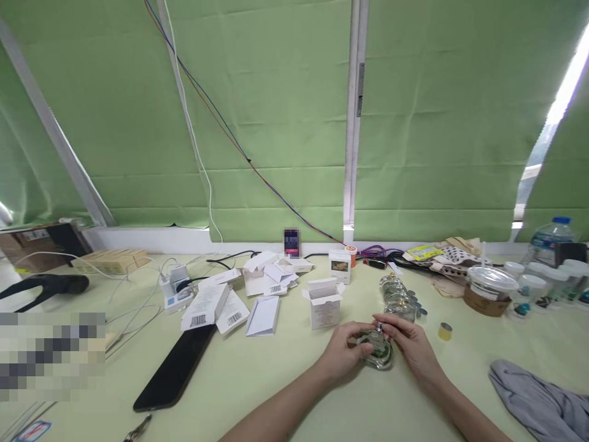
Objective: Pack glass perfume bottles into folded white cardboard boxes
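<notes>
Both hands are cupping a small glass bottle [378, 355] on the table [257, 380]: left hand [343, 355] gripping its side, right hand [409, 345] pinching its metal top. Behind it, an open white box [323, 304] is standing, with a row of glass bottles [398, 297] lying just beside.

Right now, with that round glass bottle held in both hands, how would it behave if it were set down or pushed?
The glass bottle looks clear and thick-walled, so probably heavy for its size and breakable if dropped. Its rounded body suggests it could roll or rock on the table. Smooth glass may slip; the left hand and right hand both cup it.
</notes>
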`<state>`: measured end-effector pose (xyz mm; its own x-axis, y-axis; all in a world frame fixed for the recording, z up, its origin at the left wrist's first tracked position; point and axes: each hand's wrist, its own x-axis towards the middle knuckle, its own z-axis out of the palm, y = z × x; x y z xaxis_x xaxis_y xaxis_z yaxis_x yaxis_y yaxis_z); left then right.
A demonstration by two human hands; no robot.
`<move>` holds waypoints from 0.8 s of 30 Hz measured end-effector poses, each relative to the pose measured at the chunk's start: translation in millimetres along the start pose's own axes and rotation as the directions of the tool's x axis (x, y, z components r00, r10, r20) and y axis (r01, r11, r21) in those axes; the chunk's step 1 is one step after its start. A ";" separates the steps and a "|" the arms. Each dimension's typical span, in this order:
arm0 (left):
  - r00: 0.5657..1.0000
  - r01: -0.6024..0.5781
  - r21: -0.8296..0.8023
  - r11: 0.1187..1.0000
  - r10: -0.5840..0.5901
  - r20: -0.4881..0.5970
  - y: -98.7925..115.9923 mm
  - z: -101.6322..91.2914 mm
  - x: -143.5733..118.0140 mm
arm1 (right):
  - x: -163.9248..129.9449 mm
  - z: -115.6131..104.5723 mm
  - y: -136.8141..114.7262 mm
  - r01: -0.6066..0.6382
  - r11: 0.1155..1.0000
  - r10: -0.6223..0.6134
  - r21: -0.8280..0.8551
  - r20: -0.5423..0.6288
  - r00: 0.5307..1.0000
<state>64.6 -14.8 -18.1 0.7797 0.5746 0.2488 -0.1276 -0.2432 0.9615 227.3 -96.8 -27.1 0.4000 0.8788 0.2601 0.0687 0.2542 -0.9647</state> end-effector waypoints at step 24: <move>0.999 0.052 -0.101 0.994 -0.052 -0.004 -6.7 0.6 -0.1 | -0.3 -2.9 -5.5 0.071 0.991 -0.066 -0.114 0.045 0.997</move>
<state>65.7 -13.7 -24.6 0.7830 0.5895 0.1987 -0.1482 -0.1334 0.9799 229.4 -99.7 -22.1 0.3532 0.8773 0.3249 0.2002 0.2683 -0.9423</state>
